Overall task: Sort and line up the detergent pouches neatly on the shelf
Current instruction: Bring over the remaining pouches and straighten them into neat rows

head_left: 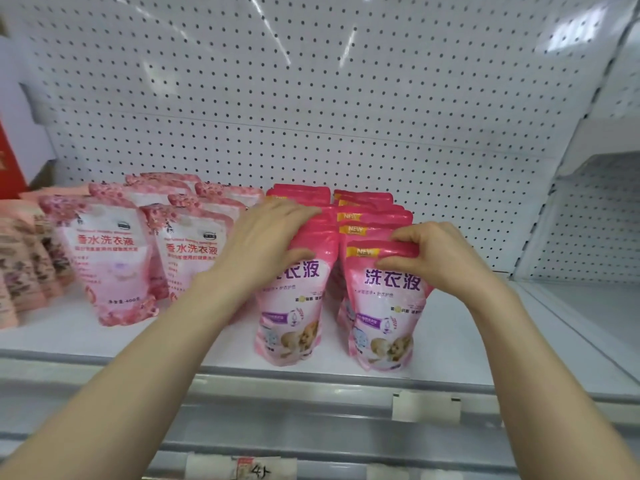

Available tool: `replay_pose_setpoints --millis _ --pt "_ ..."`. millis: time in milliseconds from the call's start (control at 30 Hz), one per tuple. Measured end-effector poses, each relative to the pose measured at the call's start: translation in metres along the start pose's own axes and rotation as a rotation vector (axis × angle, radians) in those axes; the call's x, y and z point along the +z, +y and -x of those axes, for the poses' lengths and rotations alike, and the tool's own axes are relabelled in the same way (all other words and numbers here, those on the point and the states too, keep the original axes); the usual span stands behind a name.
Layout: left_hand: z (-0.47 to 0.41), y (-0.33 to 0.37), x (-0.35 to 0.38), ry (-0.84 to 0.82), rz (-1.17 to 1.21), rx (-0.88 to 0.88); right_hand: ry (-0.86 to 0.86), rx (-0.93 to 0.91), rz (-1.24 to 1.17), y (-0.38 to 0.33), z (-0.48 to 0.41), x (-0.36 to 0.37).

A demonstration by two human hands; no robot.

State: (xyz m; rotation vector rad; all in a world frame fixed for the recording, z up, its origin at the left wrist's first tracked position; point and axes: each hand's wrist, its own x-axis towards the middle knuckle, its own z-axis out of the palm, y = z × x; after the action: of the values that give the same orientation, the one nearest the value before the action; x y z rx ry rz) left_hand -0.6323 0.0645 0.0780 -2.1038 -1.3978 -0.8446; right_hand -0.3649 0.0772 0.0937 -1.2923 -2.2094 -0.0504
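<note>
Gripping the hot-pink top seal of the right front pouch (384,299), the right hand (437,255) curls its fingers over the upper edge with the thumb pressed on the face just under the yellow "NEW" flash. Left hand (267,233) lies across the top of the left front pouch (290,306): fingers reach back over the pouches behind it, thumb clamps on the front face, covering the first printed character. The hands are apart, one per row. Both front pouches stand upright near the front edge of the white shelf (104,339), side by side and almost touching. Each is a stand-up bag with a hot-pink band at the top, a pale pink-white body, large purple Chinese lettering, a purple panel lower down and a puppy picture at the base. Behind them the same pink pouches (375,216) stand in two rows running back toward the white pegboard panel (311,98); the exact count is unclear. To the left, well apart from the hands, stand pale floral pouches (104,258) with red lettering, also in two rows. Further left, at the frame edge, are peach-toned pouches (20,268). A blank white label (426,407) sits on the shelf's front rail below the right row.
</note>
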Motion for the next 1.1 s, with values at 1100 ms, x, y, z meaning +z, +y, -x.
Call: replay_pose_setpoints --millis 1100 --pt "0.134 0.019 0.069 -0.028 0.662 -0.601 0.228 0.086 0.125 -0.03 0.016 -0.01"
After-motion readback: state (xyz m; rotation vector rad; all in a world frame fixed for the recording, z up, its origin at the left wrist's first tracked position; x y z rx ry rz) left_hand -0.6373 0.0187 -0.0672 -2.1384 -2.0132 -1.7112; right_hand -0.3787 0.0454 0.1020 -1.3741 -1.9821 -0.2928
